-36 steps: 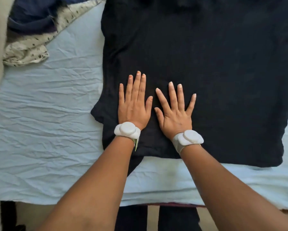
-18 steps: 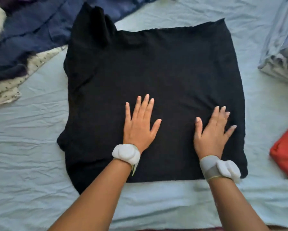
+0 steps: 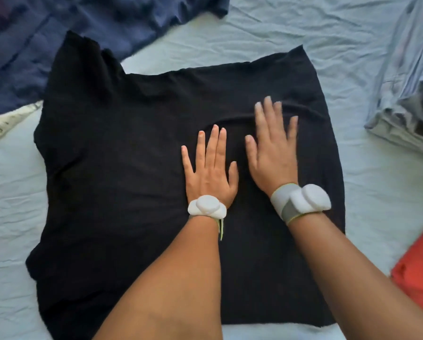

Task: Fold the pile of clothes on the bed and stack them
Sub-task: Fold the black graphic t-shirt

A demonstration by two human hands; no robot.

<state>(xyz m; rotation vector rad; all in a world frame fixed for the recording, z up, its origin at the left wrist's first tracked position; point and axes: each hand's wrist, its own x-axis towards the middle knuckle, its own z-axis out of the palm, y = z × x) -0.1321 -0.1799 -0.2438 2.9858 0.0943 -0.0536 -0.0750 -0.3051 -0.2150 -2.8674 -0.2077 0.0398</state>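
The black garment (image 3: 122, 168) lies spread flat on the bed (image 3: 266, 33), and every place below is given from it. The step in hand looks like smoothing before a fold: both palms press flat on the cloth and no grip is taken.

Left to right: beyond the garment's far-left corner sprawls a navy garment (image 3: 46, 33), with a cream speckled cloth (image 3: 7, 121) peeking out just off the left edge. These seem to be the pile yet to be folded. The navy one lies close to the black collar end, perhaps touching it; I cannot tell for sure.

Near the garment's middle rests the left hand (image 3: 209, 173), fingers spread apart and flat, closed on nothing, with a white wrist device (image 3: 206, 206) behind it. Just to its right is the right hand (image 3: 271, 153), likewise splayed and empty, blurred, so likely sweeping. A raised wrinkle (image 3: 266, 114) runs across the cloth at its fingertips. A grey-banded white wrist unit (image 3: 303, 202) sits on that wrist.

Off the garment's right edge, farther up, sits a grey folded stack (image 3: 406, 106); nearer, an orange-red cloth (image 3: 418, 278) lies just beside the near-right corner.

The next move probably calls for pressing that wrinkle out, then pinching an edge to fold it across. The left side is bunched and uneven, which may spoil a clean fold. The stack on the right is well clear.
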